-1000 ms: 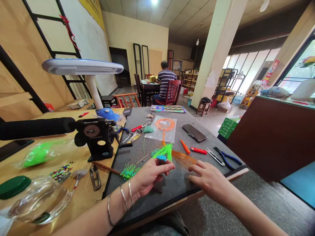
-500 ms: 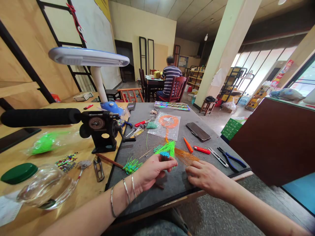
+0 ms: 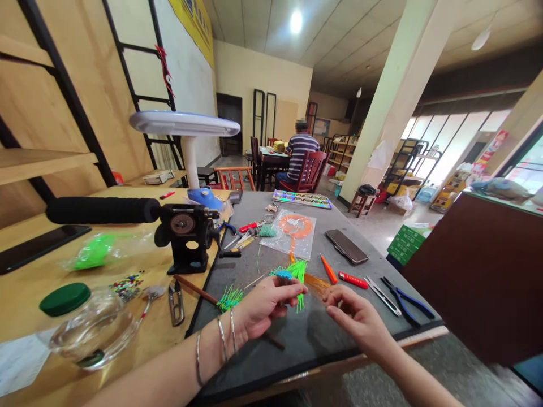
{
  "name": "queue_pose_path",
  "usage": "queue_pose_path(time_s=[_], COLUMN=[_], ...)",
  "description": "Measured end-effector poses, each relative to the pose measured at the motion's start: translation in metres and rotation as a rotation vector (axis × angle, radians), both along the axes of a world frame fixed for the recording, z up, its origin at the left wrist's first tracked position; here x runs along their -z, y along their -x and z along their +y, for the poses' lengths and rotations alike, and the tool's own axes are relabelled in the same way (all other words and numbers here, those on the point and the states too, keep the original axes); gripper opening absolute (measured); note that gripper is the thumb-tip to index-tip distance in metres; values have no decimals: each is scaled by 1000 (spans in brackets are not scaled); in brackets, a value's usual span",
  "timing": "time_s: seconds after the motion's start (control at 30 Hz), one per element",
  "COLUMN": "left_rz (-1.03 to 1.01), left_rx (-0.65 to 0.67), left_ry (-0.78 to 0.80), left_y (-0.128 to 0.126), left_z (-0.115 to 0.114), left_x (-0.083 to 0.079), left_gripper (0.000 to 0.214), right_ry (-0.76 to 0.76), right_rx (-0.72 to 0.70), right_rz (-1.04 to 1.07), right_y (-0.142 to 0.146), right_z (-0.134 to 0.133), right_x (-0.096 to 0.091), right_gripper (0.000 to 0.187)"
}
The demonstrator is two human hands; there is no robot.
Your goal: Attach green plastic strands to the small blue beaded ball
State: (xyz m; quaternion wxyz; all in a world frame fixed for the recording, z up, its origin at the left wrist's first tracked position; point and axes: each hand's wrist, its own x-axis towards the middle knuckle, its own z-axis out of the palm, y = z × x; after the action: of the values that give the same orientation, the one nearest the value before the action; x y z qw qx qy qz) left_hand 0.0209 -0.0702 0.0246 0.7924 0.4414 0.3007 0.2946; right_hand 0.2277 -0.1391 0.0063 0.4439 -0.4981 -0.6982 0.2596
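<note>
Fingers of my left hand [image 3: 266, 304] clamp a blue cluster [image 3: 283, 275]; can't tell if right hand [image 3: 355, 315] pinches anything. Careless tug could tangle orange strands [image 3: 314, 284] beside it.

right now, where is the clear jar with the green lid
In the head view, the jar sits at lower left on the wooden table, between the paper and the silver snips, with multicoloured beads just behind it.

Small bright-blue, knobbly-topped cluster [image 3: 283, 274]: pinched in left hand [image 3: 265, 302], blue face up, underside hidden by fingers. Thin, translucent amber-orange strands [image 3: 314, 284]: loosely fanned, lying flat, near end at right hand [image 3: 354, 314]; contact unclear.
</note>
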Motion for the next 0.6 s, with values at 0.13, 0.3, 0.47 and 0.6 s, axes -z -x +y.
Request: queue_pose_path(time_s=[0.13,0.3,0.47,0.6], left_rz=[-25,-44,-71,-54], left_rx=[-25,-20,-4,-22], left_ry=[-172,-299,-307,-238], left_y=[-5,-11,-11,-12], left_z=[-3,-1,2,3], left_x=[3,11,12,15], left_gripper=[36,34,35,34], right_ry=[127,140,196,219], right_rx=[98,106,180,117], right_rz=[414,644,805,988], right_y=[18,40,49,54], right_z=[16,28,35,37], right_x=[10,21,25,19], right_gripper=[29,30,31,29])
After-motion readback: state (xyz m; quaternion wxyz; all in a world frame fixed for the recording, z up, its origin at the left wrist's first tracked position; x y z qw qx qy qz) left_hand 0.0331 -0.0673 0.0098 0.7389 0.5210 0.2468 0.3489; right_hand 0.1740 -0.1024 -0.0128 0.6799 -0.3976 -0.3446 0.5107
